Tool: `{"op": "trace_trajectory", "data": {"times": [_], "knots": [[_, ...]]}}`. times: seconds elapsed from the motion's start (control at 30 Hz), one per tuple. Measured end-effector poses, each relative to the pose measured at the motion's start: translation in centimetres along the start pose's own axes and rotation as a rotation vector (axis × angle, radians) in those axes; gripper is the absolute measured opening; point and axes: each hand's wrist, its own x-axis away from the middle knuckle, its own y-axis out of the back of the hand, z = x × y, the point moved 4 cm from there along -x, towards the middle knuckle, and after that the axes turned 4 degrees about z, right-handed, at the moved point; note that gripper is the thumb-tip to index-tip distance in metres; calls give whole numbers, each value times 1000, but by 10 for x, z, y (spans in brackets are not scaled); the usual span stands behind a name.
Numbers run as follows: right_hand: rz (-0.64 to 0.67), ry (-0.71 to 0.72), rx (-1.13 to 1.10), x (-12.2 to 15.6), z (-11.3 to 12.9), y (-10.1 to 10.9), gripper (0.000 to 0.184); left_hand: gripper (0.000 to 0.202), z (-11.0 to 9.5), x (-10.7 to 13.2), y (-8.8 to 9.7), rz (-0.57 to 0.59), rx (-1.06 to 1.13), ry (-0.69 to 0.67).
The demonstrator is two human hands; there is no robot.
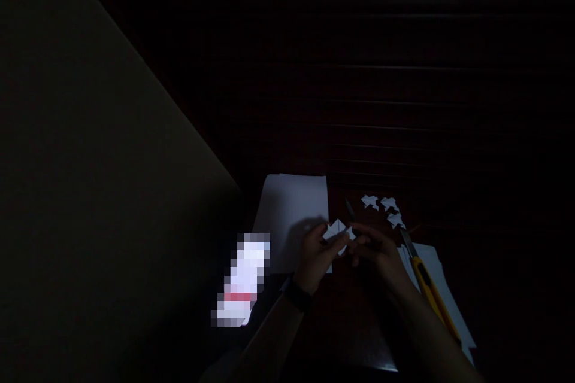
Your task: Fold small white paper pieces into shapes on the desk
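The left grip [312, 254] is closed on a small piece of folded white paper [338, 228], thumb laid across its near face and fingers behind. The right grip [377, 251] is drawn narrow at the right side of that piece, its fingertips at the edge; whether they pinch it or only touch it, I cannot tell. The piece is held up between the two, above the table [354, 317], with creases and pointed corners showing. It looks partly folded: the main creases seem to be in, while the shaping of the outline seems left to do.

A dark wristband [295, 296] sits just behind the left grip. Beyond the right grip, ahead of it, lie three small folded paper figures [370, 201] with jagged outlines, which I would judge complete. A slim dark object [349, 209], perhaps a pen, lies just ahead of the held piece.

Ahead and to the left of the left grip are flat white sheets [291, 203], with no folds that I can see. To the right of the right grip, a yellow cutter [429, 293] lies over more paper [449, 293], blade out and pointing away toward the figures. Left of the left grip, well apart from the paper piece, a blurred-out screen [242, 281] glows.
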Motion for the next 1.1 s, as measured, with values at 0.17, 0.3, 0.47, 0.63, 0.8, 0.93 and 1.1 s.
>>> {"op": "trace_trajectory", "data": {"times": [0.17,0.3,0.47,0.63,0.8,0.93,1.1], "knots": [[-13,11,-12,1,-1,-2,37,29,2,-1,3,-26,-23,-4],[-45,36,-3,0,-2,-2,35,28,4,1,2,-43,9,17],[-83,91,72,1,-1,-4,31,23,8,-1,3,-94,-38,-20],[-153,159,290,4,1,-5,24,21,11,-1,4,-146,-122,-80],[-190,207,439,8,7,-7,21,22,11,0,2,-184,-199,-129],[-197,249,531,11,13,-11,19,25,9,1,2,-215,-195,-148],[-231,274,538,15,17,-17,22,25,4,5,1,-253,-177,-158]]}}
